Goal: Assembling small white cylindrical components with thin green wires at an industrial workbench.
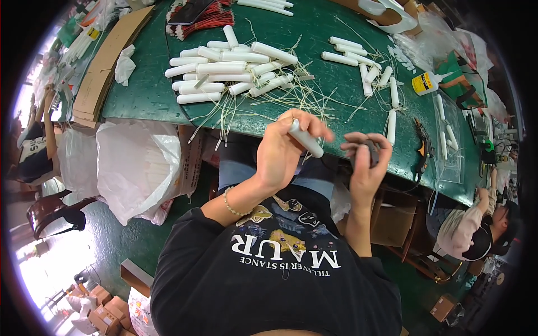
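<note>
A short white tube with a rounded end is held in my left hand, raised just off the table's near edge. The thumb and fingers of that hand close around it. My right hand is to the right of the tube and apart from it, with bent, slightly blurred fingers. Something small and dark sits between those fingers; its kind cannot be made out. Beyond my hands, a heap of similar white tubes with thin pale wires lies on the green table.
More white tubes lie at right, near a yellow bottle and a black-and-orange tool. Red wires are at the back. Cardboard and a white plastic bag are at left. Another person sits at right.
</note>
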Demonstrator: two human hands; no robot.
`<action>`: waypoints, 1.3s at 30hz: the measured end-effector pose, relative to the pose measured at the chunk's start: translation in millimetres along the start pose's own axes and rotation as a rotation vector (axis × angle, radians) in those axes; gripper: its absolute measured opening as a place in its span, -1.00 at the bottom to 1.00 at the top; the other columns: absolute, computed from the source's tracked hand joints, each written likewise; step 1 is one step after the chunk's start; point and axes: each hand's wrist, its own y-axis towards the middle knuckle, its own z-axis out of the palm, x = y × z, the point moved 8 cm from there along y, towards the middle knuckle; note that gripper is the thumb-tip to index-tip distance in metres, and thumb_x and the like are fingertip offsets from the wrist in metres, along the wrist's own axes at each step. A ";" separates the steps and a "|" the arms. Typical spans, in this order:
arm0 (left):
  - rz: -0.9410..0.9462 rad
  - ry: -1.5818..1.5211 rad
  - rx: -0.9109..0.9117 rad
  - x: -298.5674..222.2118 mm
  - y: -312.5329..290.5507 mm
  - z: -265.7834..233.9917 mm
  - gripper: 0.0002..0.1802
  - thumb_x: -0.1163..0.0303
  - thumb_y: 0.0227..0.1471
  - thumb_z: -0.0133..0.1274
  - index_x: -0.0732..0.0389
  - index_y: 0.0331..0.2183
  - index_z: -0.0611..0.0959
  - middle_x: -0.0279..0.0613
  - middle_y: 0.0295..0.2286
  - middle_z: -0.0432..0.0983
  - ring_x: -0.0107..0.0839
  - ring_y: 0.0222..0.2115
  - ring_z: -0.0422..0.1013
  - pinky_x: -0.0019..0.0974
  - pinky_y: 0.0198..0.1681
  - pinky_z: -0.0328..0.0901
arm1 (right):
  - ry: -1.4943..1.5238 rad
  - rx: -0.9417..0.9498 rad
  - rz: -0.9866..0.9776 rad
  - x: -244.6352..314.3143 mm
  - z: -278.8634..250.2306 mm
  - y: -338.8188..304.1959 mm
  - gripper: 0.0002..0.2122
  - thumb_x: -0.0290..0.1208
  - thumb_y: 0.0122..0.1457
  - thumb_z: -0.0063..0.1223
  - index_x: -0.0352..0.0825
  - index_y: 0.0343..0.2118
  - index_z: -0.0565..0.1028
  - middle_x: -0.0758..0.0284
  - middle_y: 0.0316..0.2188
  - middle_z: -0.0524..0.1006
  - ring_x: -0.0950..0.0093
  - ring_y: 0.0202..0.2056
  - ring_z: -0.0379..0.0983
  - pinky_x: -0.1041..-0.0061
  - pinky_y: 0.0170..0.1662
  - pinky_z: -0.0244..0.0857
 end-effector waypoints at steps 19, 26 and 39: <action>-0.143 -0.236 0.048 11.3 -1.2 -6.6 -0.81 0.24 -0.02 -0.27 0.15 -0.50 0.28 -0.26 -0.53 0.17 -0.39 -0.47 0.14 -0.30 -0.23 0.10 | 0.086 0.329 0.456 -35.5 12.6 -74.5 -0.69 -0.31 0.36 -0.39 -0.47 -0.10 0.31 0.23 -0.43 0.47 0.55 -0.46 0.44 0.60 -0.36 0.37; -0.135 -0.280 0.054 10.9 -0.9 -9.8 -0.81 0.25 0.02 -0.29 0.15 -0.50 0.29 -0.26 -0.52 0.18 -0.39 -0.46 0.15 -0.27 -0.21 0.12 | 0.071 0.335 0.409 -33.0 16.7 -66.5 -0.69 -0.29 0.35 -0.36 -0.48 -0.12 0.32 0.22 -0.45 0.46 0.55 -0.49 0.42 0.59 -0.38 0.36; -0.144 -0.796 -0.036 17.1 21.3 -19.5 -0.86 0.35 0.11 -0.31 0.17 -0.40 0.33 -0.24 -0.48 0.23 -0.36 -0.42 0.21 -0.20 -0.15 0.20 | -0.552 0.256 -0.458 34.3 62.2 3.1 -0.70 -0.61 -0.10 0.23 -0.33 -0.25 0.45 0.25 -0.38 0.49 0.37 -0.37 0.43 0.48 -0.28 0.29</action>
